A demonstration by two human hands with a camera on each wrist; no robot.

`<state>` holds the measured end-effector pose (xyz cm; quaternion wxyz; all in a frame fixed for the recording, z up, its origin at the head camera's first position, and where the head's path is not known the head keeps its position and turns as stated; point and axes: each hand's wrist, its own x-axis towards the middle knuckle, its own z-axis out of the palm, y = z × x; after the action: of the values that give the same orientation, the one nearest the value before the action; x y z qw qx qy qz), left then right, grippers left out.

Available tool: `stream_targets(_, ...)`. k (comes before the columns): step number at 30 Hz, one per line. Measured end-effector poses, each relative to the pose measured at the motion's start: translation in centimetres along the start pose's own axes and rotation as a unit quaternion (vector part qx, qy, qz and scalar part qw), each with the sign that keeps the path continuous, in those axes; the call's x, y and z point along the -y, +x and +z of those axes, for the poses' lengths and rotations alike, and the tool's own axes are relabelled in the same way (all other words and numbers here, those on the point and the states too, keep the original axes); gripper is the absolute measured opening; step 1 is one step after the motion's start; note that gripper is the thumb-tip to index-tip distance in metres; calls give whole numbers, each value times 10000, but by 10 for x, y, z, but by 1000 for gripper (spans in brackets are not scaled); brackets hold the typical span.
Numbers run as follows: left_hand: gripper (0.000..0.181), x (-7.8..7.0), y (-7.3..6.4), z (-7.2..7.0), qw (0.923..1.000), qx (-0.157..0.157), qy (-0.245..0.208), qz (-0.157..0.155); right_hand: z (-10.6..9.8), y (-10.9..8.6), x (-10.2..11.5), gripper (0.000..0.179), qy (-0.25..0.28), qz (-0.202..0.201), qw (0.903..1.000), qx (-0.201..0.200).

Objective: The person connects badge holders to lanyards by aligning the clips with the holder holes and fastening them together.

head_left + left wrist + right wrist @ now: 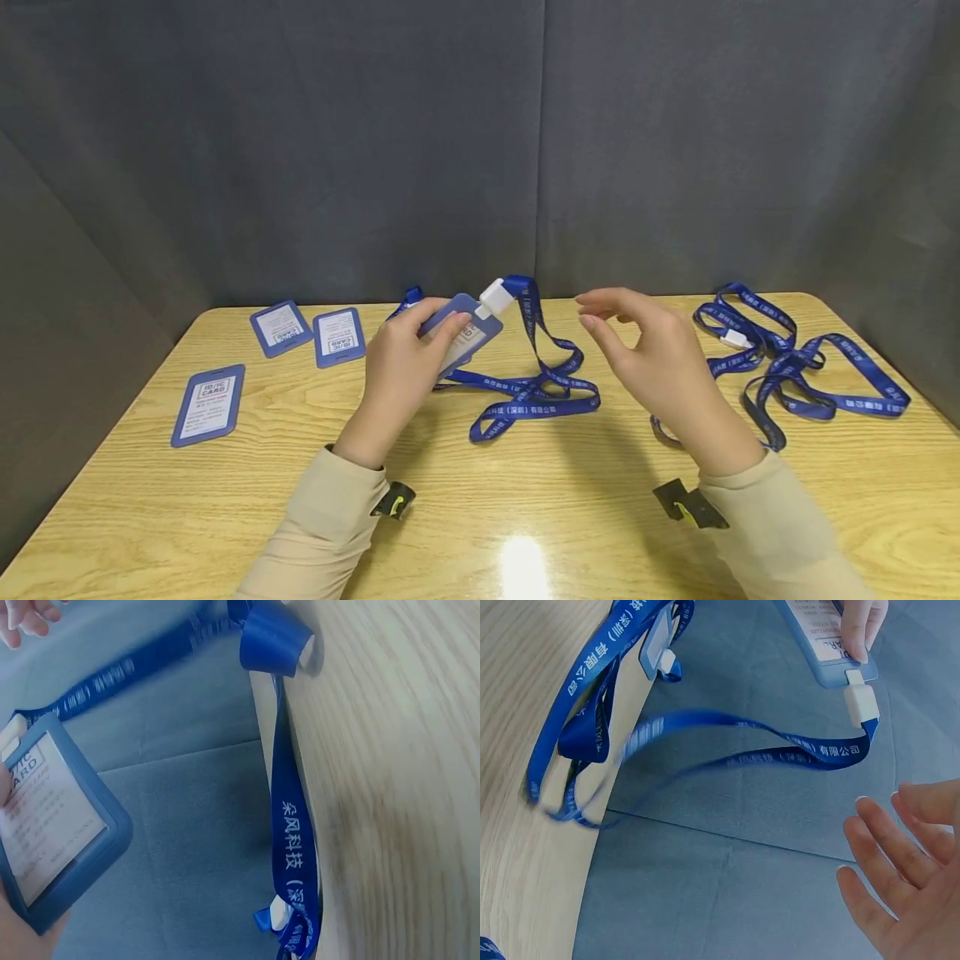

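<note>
My left hand (401, 358) holds a blue ID card holder (471, 340) above the table, thumb across its face and fingers behind. A white clip (495, 297) joins the holder's slot to a blue printed lanyard (528, 304), whose strap hangs down in loose loops onto the wood. To the right of that strap, my right hand (648, 346) is raised with nothing in it. Its fingers (885, 847) are spread apart in the right wrist view. Partly hidden behind the left hand lies another card holder (656, 643), with its own white clip and strap.
Three card holders without straps lie on the left: one near the front (208, 406), two farther back (281, 328) (339, 337). Tangled blue lanyards (795, 367) with a white clip (736, 338) cover the right side. A dark curtain (480, 150) stands behind the wooden table (480, 508).
</note>
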<state>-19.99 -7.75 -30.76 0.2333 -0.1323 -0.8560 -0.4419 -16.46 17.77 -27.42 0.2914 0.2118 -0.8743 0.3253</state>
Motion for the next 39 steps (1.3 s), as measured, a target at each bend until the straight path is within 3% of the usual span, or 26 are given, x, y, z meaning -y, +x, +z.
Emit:
stream_targets(7,29,1,1,4,9943,10,-909,-553,4,1,0,16,24,-13,10000,18)
stream_targets(17,30,-4,-4,22,9691,213,-2240,-1012,5,-2,-3,16,-128,99,9998,150)
stream_targets(28,29,-4,-4,31,9710,221,-2104,-1111,9,-2,1,17,-167,117,9995,246)
stream_targets(34,31,-4,9,37,9692,112,-2139,-1214,9,-1,3,16,-223,22,9995,221)
stream_targets(39,31,-3,20,45,9648,137,-2168,-1483,9,-1,4,16,-236,-36,9995,184)
